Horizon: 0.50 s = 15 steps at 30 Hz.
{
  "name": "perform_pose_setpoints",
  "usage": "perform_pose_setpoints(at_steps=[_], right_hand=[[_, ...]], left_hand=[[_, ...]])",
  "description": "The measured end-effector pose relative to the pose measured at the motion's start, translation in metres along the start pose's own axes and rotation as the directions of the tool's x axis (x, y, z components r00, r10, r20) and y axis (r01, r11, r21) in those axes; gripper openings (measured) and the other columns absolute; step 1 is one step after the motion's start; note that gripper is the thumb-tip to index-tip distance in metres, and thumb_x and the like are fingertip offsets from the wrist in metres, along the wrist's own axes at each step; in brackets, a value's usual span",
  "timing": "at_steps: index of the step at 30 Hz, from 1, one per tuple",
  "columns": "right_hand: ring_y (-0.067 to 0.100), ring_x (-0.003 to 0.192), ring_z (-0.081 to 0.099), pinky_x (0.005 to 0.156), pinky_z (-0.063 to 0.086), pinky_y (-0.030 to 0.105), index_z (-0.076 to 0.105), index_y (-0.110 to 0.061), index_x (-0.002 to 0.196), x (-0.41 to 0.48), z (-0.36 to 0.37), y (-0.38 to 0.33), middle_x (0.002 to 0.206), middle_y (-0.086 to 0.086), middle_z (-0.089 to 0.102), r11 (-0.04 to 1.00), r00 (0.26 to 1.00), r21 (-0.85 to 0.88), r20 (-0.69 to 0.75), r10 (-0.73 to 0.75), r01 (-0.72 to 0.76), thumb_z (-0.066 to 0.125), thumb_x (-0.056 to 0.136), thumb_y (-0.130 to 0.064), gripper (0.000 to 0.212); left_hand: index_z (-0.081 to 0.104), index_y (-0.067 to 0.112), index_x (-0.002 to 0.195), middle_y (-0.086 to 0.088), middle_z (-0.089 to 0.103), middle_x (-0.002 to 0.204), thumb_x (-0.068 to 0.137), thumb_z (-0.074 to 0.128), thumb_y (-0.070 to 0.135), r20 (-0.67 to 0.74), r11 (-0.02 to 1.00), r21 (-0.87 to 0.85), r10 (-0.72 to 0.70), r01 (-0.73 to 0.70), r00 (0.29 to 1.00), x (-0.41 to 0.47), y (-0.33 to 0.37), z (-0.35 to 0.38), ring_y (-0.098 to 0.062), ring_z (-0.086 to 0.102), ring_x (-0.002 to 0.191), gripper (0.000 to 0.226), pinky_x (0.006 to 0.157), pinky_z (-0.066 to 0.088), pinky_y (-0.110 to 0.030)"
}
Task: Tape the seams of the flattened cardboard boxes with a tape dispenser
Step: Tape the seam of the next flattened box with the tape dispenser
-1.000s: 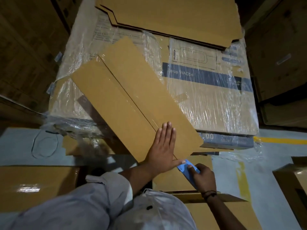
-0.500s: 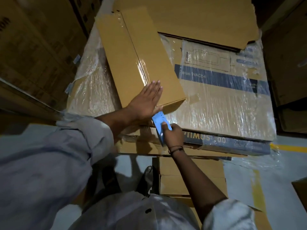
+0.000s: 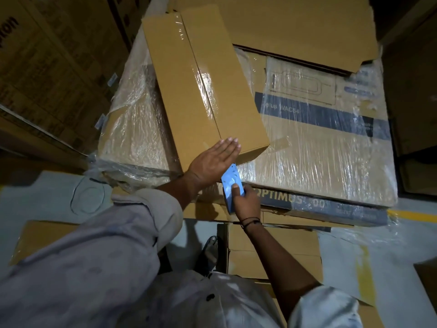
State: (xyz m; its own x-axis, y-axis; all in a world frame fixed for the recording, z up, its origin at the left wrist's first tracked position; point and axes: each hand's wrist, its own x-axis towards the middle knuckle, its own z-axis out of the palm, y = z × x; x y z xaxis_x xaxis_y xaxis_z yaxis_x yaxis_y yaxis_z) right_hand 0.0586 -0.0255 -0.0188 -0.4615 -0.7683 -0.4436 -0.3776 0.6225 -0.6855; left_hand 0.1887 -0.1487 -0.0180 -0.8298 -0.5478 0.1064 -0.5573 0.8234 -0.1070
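A long brown cardboard box (image 3: 201, 88) lies on top of a big plastic-wrapped carton (image 3: 319, 147). Clear glossy tape runs along its middle seam. My left hand (image 3: 214, 159) lies flat, fingers straight, on the box's near end. Just below that end, my right hand (image 3: 244, 201) grips a blue tape dispenser (image 3: 230, 179), whose tip sits at the box's near edge by the seam.
A large flat cardboard sheet (image 3: 295, 27) lies across the far part of the wrapped carton. Stacked printed cartons (image 3: 47, 67) stand at the left. More brown boxes (image 3: 274, 254) sit on the grey floor near my feet, and a yellow floor line (image 3: 413, 215) runs at the right.
The box has swung from a slanting lie to pointing away from me on the carton. My left hand stayed flat on its near end; my right hand followed with the dispenser.
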Motion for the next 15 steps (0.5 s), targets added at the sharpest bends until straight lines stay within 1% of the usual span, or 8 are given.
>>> perform_pose_setpoints(at_steps=[1, 3, 6, 8, 10, 12, 13, 15], right_hand=[[0.032, 0.09, 0.063, 0.071, 0.045, 0.034, 0.064, -0.011, 0.105, 0.0, 0.003, 0.002, 0.099, 0.011, 0.067, 1.0, 1.0, -0.015, 0.01, 0.007, -0.007, 0.05, 0.103, -0.041, 0.033], [0.034, 0.095, 0.063, 0.077, 0.048, 0.036, 0.063, -0.012, 0.109, -0.001, 0.005, 0.0, 0.104, 0.011, 0.067, 0.999, 1.0, -0.039, 0.012, 0.008, -0.008, 0.048, 0.103, -0.042, 0.034], [0.034, 0.094, 0.063, 0.073, 0.044, 0.034, 0.062, -0.009, 0.111, 0.003, 0.001, -0.009, 0.099, 0.009, 0.064, 0.994, 1.0, -0.106, -0.013, -0.007, 0.005, 0.046, 0.104, -0.041, 0.037], [0.035, 0.09, 0.062, 0.069, 0.04, 0.033, 0.061, -0.006, 0.109, 0.008, -0.006, -0.016, 0.101, 0.014, 0.065, 0.981, 1.0, -0.194, -0.02, -0.006, 0.002, 0.046, 0.104, -0.043, 0.04], [0.038, 0.096, 0.063, 0.072, 0.041, 0.033, 0.063, -0.003, 0.111, 0.013, -0.014, -0.031, 0.109, 0.019, 0.068, 0.963, 0.999, -0.268, -0.02, 0.028, -0.032, 0.048, 0.102, -0.043, 0.044], [0.038, 0.105, 0.065, 0.08, 0.047, 0.035, 0.065, -0.004, 0.116, 0.02, -0.019, -0.05, 0.116, 0.02, 0.068, 0.941, 0.997, -0.332, -0.019, 0.068, -0.071, 0.051, 0.1, -0.042, 0.044], [0.037, 0.108, 0.065, 0.084, 0.048, 0.036, 0.066, -0.004, 0.118, 0.024, -0.018, -0.058, 0.119, 0.019, 0.068, 0.922, 0.997, -0.381, 0.018, 0.079, -0.066, 0.053, 0.098, -0.04, 0.043], [0.034, 0.112, 0.065, 0.092, 0.05, 0.038, 0.069, -0.007, 0.118, 0.029, -0.014, -0.067, 0.123, 0.016, 0.069, 0.871, 0.981, -0.49, 0.152, 0.12, -0.031, 0.054, 0.096, -0.038, 0.041]], left_hand=[[0.02, -0.001, 0.163, -0.022, 0.026, 0.17, 0.098, 0.02, -0.005, -0.015, 1.0, 0.022, 0.003, -0.003, 1.0, 0.0, -0.002, 0.002, -0.034, 0.026, 0.158, 0.066, 0.13, 0.013, -0.041], [0.014, 0.0, 0.164, -0.022, 0.021, 0.172, 0.097, 0.034, -0.007, -0.027, 1.0, -0.005, 0.008, -0.008, 1.0, -0.002, -0.004, 0.004, -0.033, 0.022, 0.16, 0.07, 0.132, 0.014, -0.041], [0.003, -0.001, 0.166, -0.022, 0.003, 0.174, 0.093, 0.032, -0.007, 0.022, 1.0, -0.019, -0.001, 0.002, 1.0, -0.008, -0.003, -0.007, -0.033, 0.006, 0.163, 0.078, 0.133, 0.007, -0.041], [-0.004, 0.0, 0.166, -0.021, -0.005, 0.174, 0.093, 0.036, -0.007, 0.048, 0.999, -0.04, -0.007, 0.009, 0.999, -0.009, -0.001, -0.015, -0.032, -0.001, 0.163, 0.083, 0.132, 0.001, -0.04], [-0.005, 0.001, 0.166, -0.02, -0.007, 0.175, 0.095, 0.049, -0.006, 0.049, 0.999, -0.046, -0.021, 0.023, 0.999, -0.008, 0.0, -0.018, -0.031, -0.004, 0.163, 0.09, 0.132, -0.001, -0.039], [-0.004, 0.001, 0.166, -0.019, -0.006, 0.175, 0.097, 0.055, -0.002, 0.043, 0.997, -0.076, -0.025, 0.028, 0.999, -0.008, -0.001, -0.014, -0.03, -0.003, 0.163, 0.091, 0.132, -0.002, -0.038], [-0.002, 0.001, 0.166, -0.02, -0.003, 0.175, 0.097, 0.055, -0.003, 0.019, 0.996, -0.083, -0.024, 0.026, 1.0, -0.008, -0.002, -0.012, -0.031, -0.001, 0.163, 0.09, 0.131, -0.001, -0.038], [0.001, 0.0, 0.166, -0.02, 0.001, 0.175, 0.097, 0.056, -0.007, -0.021, 0.998, -0.063, -0.031, 0.029, 0.999, -0.009, -0.001, -0.011, -0.031, 0.004, 0.163, 0.089, 0.131, 0.001, -0.038]])
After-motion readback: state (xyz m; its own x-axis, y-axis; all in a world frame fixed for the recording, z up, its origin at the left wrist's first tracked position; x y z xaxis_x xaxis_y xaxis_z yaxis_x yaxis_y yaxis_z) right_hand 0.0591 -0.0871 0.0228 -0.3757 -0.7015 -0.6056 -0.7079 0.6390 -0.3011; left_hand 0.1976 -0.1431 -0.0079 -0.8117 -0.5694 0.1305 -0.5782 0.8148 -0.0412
